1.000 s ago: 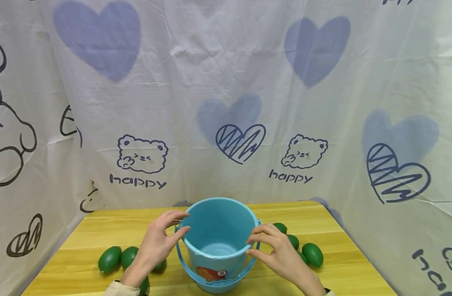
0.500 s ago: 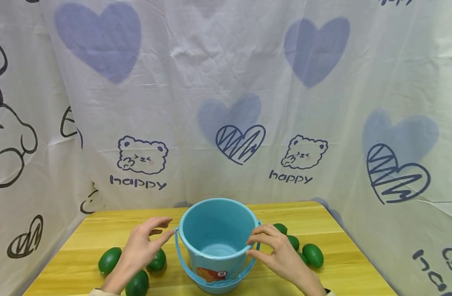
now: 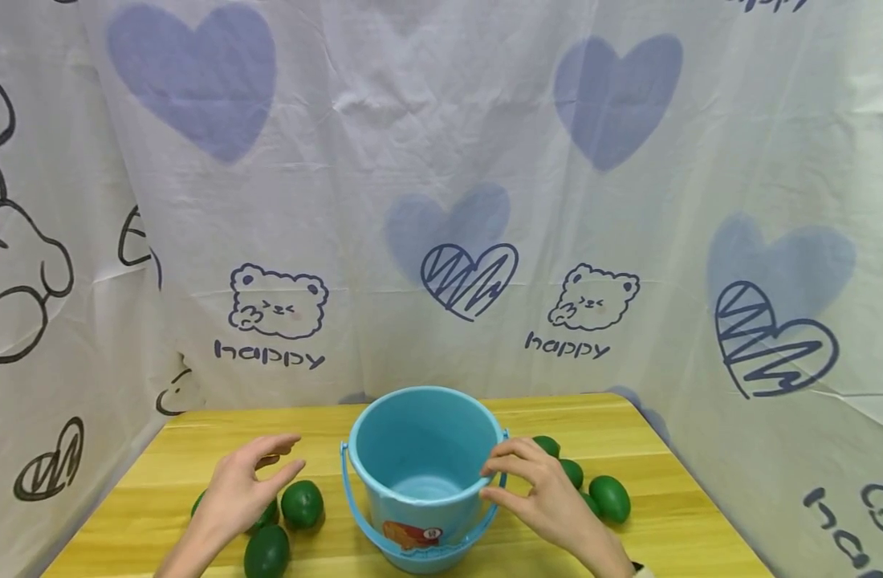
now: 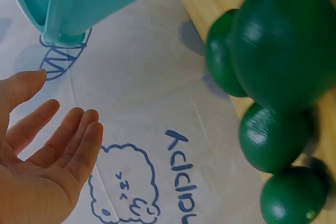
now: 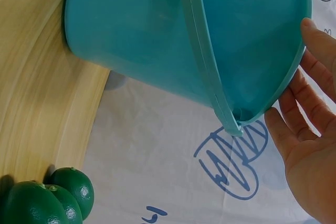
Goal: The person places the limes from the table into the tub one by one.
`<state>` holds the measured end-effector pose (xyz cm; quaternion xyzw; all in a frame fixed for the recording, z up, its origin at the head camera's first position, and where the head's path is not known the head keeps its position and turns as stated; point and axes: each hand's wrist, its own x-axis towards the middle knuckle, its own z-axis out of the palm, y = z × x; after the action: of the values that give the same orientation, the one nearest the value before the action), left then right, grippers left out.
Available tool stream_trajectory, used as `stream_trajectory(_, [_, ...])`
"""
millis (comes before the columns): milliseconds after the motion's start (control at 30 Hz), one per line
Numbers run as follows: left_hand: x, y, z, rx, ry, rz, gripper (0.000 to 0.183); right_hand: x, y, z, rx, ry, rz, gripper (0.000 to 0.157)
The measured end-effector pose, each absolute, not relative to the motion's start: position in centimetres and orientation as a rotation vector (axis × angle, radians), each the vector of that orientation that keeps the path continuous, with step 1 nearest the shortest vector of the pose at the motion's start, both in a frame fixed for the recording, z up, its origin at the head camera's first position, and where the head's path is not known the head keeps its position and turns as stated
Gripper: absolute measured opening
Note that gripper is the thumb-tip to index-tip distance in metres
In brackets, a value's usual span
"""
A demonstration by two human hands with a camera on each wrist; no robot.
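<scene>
A light blue bucket [image 3: 427, 482] stands upright on the wooden table, its handle hanging down over a red sticker at the front. My right hand [image 3: 546, 494] is at the bucket's right rim, fingers loosely bent. In the right wrist view the fingertips [image 5: 310, 23] touch or nearly touch that rim. My left hand [image 3: 239, 486] hovers left of the bucket, apart from it, with nothing in it. Below the left hand lie several green limes [image 3: 267, 551], one of them [image 3: 303, 505] nearest the bucket; the forearm partly covers others.
More green limes [image 3: 611, 498] lie on the table [image 3: 673, 530] to the right of the bucket, partly behind my right hand. A white cloth [image 3: 384, 337] with hearts and bears hangs behind the table and along both sides.
My left hand has moved left and down, away from the bucket's left rim and over the left limes. The right hand and the bucket have stayed in place.
</scene>
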<state>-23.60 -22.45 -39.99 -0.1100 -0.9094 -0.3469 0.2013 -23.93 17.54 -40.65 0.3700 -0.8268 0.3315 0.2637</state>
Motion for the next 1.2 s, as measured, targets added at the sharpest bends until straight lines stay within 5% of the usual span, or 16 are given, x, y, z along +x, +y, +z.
stream_trajectory(833, [-22.8, -26.2, -43.6, -0.143, -2.864, -0.991, 0.047, -24.2, 17.5, -40.6, 1.008, -2.221, 0.876, 0.015])
stream_trajectory(1200, [-22.4, -27.5, -44.8, -0.293, -2.948, -0.951, 0.053, -24.0, 17.5, -40.8, 1.002, -2.223, 0.882, 0.015])
